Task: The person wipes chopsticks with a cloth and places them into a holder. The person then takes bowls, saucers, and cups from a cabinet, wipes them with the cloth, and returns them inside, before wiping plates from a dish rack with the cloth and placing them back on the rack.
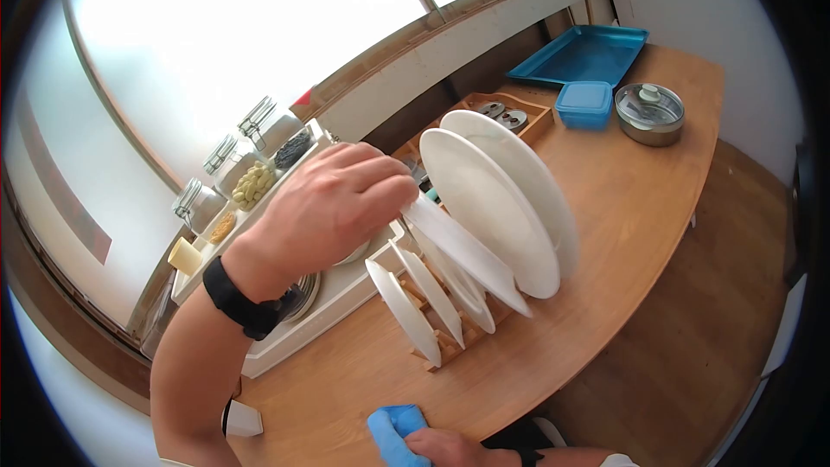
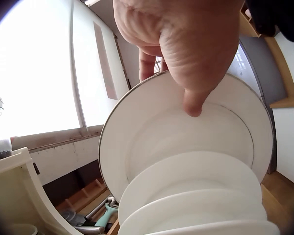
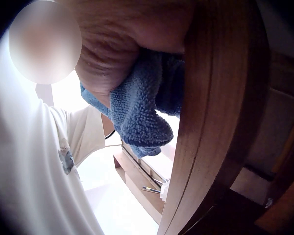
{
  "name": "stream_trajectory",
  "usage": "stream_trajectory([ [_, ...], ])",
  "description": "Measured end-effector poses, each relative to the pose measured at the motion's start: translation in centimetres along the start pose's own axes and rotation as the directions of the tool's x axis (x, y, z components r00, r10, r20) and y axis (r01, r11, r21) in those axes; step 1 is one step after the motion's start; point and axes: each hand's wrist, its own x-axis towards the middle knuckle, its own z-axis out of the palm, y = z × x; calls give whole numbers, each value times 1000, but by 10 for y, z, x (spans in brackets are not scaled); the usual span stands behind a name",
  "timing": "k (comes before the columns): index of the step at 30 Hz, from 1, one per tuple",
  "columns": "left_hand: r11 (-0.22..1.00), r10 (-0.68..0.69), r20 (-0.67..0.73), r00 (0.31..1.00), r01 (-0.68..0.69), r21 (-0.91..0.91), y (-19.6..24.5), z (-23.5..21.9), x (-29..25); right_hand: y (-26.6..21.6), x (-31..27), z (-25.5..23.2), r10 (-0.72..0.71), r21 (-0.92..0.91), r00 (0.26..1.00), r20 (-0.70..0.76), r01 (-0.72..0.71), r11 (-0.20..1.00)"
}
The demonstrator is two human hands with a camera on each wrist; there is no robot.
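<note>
My left hand point(image 1: 333, 199) pinches the upper edge of a white plate point(image 1: 471, 252). In the left wrist view the thumb lies over the plate's front face and fingers reach behind its thin dark rim. That plate stands on edge in a row with several other white plates, two large ones point(image 1: 493, 207) beyond it and smaller ones point(image 1: 402, 311) on the near side. Under the row shows a wooden plate rack point(image 1: 447, 348). Low in the head view, my right hand point(image 1: 445, 448) grips a bunched blue cloth point(image 1: 393, 437) by the table's front edge. The right wrist view shows the cloth's point(image 3: 139, 105) fuzzy weave.
Clip-top jars point(image 1: 229, 164) line a white shelf at the left. Behind the plates sits a wooden tray point(image 1: 540, 121) with utensils and tins. A blue lidded container point(image 1: 584, 105), a glass-lidded pot point(image 1: 650, 117) and a blue tray point(image 1: 581, 56) stand at the table's far end.
</note>
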Motion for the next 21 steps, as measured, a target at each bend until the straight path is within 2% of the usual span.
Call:
stream_trajectory([
  [2,999,-20,-88,996,22,23,-1,-11,-6,-2,2,0,28,-5,1000,14,-28,1000],
  [5,992,-46,-143,989,63,114,-2,-32,-19,-5,6,-3,20,-30,1000,2,-20,999],
  [7,988,-84,-160,984,103,114,-3,-50,-33,-6,10,-6,84,24,995,56,-85,996],
  [11,966,-208,-395,895,251,62,7,-83,-77,12,-13,12,139,-40,990,39,-137,990],
  [12,953,-268,-461,846,302,-2,8,-88,-97,24,-22,13,-39,-415,980,193,118,902],
  [13,936,-328,-520,789,345,-67,11,-92,-119,20,-12,12,-144,-670,908,394,390,631],
  [14,916,-384,-577,721,375,-142,17,-95,-139,11,0,9,-150,-664,902,405,403,630],
  [15,892,-438,-626,645,396,-217,27,-97,-162,-22,49,-3,-145,-382,968,207,216,898],
  [16,831,-545,-665,510,438,-344,40,-94,-191,-40,76,-7,-47,2,999,25,47,999],
  [17,744,-620,-679,393,570,-350,61,-95,-209,-31,61,-5,-55,5,998,37,55,998],
  [18,673,-665,-718,204,581,-458,80,-85,-230,-10,22,-4,100,82,995,-21,-98,992],
  [20,624,-722,-686,91,514,-589,120,-71,-274,19,-28,-4,417,249,904,-97,-383,889],
  [21,565,-776,-629,58,507,-651,147,-59,-299,18,-25,-1,416,244,906,-81,-386,889],
])
